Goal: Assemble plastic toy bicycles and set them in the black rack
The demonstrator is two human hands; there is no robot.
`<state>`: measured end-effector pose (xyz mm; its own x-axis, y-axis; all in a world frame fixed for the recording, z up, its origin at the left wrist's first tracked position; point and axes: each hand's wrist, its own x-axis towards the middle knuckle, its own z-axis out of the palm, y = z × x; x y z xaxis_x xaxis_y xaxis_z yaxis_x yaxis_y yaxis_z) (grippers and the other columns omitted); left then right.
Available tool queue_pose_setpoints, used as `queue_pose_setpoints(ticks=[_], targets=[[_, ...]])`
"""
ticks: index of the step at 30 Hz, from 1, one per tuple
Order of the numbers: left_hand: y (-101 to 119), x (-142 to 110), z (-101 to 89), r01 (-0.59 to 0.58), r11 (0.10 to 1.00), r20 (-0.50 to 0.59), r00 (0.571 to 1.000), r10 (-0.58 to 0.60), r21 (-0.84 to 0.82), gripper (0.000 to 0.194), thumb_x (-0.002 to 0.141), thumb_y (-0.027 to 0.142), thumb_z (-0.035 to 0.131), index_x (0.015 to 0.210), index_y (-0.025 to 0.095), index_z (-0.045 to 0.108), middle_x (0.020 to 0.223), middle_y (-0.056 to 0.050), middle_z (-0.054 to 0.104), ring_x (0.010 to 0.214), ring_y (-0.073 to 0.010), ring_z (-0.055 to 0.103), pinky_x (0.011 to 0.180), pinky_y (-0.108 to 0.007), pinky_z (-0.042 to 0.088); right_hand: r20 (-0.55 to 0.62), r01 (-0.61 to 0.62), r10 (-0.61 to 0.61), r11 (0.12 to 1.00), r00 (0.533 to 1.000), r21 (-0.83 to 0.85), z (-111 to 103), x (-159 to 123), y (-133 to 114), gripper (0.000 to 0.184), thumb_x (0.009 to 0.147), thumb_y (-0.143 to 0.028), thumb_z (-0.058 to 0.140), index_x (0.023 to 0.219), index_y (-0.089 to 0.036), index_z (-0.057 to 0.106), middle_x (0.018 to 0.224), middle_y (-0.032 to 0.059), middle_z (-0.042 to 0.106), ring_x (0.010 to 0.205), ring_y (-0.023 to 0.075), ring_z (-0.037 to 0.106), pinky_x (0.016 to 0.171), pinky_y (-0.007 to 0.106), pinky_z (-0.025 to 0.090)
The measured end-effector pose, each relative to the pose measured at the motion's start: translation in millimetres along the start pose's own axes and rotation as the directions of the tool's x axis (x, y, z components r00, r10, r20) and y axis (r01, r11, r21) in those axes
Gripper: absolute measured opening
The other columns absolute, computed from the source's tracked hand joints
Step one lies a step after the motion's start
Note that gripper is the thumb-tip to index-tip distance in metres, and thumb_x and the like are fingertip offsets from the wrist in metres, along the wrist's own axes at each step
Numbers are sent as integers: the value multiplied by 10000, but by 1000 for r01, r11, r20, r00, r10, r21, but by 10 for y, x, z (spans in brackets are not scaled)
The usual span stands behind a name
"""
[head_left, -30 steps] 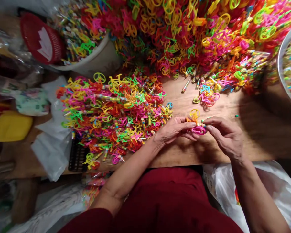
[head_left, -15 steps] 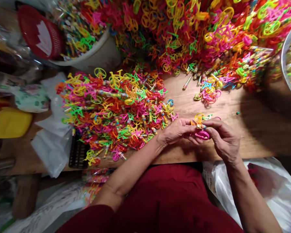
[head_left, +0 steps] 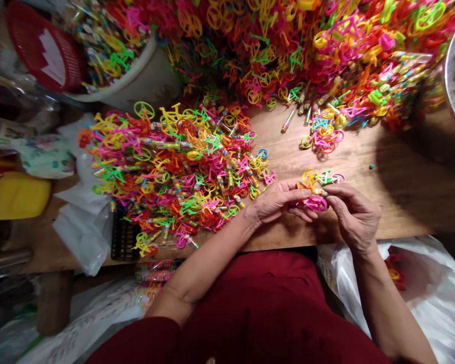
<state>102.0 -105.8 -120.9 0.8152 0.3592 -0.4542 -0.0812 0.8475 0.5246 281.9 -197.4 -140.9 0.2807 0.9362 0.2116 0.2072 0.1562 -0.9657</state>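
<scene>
Over the front part of the wooden table, both hands meet around a small plastic toy bicycle [head_left: 315, 203] with a pink wheel and yellow and orange parts. My left hand [head_left: 278, 201] pinches it between thumb and fingers, the other fingers curled below. From the other side my right hand [head_left: 358, 215] grips it by thumb and index finger, near what looks like a short candy-filled tube [head_left: 320, 192]. Just behind the fingers lies a green and pink toy piece [head_left: 330, 178]. To the left of the hands spreads a pile of colourful toy bicycles and candy tubes [head_left: 185, 172].
A large heap of plastic toy parts [head_left: 258, 50] covers the back of the table [head_left: 402, 202]. A white tub [head_left: 147, 76] with a red basket [head_left: 41, 45] stands back left. A metal-rimmed bowl [head_left: 448, 76] is at right. White plastic bags [head_left: 432, 298] hang below the front edge.
The view has shifted slightly. Both hands stay together on the toy bicycle, whose pink wheel has turned to face more upward. The green and pink piece behind the fingers shows more fully.
</scene>
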Motion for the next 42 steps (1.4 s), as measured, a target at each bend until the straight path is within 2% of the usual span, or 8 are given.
queue_pose_setpoints(ticks=[6,14,20,30,36,39,40,42], targets=[[-3,-11,5,51,998,-29,998,-50,26,295,817,340,828,940,101,706,898,-122,792,687,-187,761,650,-283,612,-27,30,-30,999,999,-12,38,-56,-22,199,927,-200,702,1083,-291,785,972,20,778,896,181,737,841,330,589],[19,-72,39,60,985,-61,997,-51,162,403,710,391,912,877,87,707,801,-100,777,598,-153,733,603,-241,595,224,188,-160,976,961,-107,-183,34,-170,301,892,-142,720,1134,-310,783,948,17,798,713,162,724,699,328,591],[-1,-52,112,135,988,0,991,-136,79,389,693,361,913,882,90,707,772,-94,772,543,-147,712,560,-228,577,57,136,-132,987,990,-85,-149,-67,-195,223,903,-183,718,1067,-310,801,875,15,796,771,195,744,688,339,604],[-86,-5,127,143,977,-107,986,-127,158,286,804,303,850,837,106,645,719,-82,757,554,-142,716,552,-219,573,347,166,-98,971,933,-172,-374,54,-185,227,936,-209,678,1104,-311,790,1000,35,806,812,207,769,750,357,642],[160,-56,205,27,939,-237,970,59,343,358,825,426,829,894,114,666,820,-87,775,624,-135,726,593,-218,572,106,82,-65,982,992,-170,-170,54,-93,409,898,-220,741,1291,-327,710,1088,34,774,870,196,745,797,352,628],[407,-293,222,-5,830,-367,895,252,558,275,891,402,733,860,137,669,807,-78,767,579,-126,685,552,-231,537,38,-48,54,986,998,-159,-226,35,-2,440,915,-286,730,1349,-307,664,1107,42,755,740,154,701,660,304,586],[505,-425,217,-13,754,-408,835,370,657,252,900,390,708,833,151,669,792,-67,761,565,-126,667,540,-239,524,17,-61,66,980,998,-191,-271,32,31,355,932,-301,707,1287,-292,699,1073,41,759,716,147,688,634,291,565],[717,-745,191,64,492,-420,622,661,868,209,903,364,677,803,181,684,748,-39,730,598,-144,658,569,-271,521,-51,-54,40,952,998,-301,-359,34,97,196,965,-309,653,1125,-266,757,973,38,764,717,149,685,622,281,536]])
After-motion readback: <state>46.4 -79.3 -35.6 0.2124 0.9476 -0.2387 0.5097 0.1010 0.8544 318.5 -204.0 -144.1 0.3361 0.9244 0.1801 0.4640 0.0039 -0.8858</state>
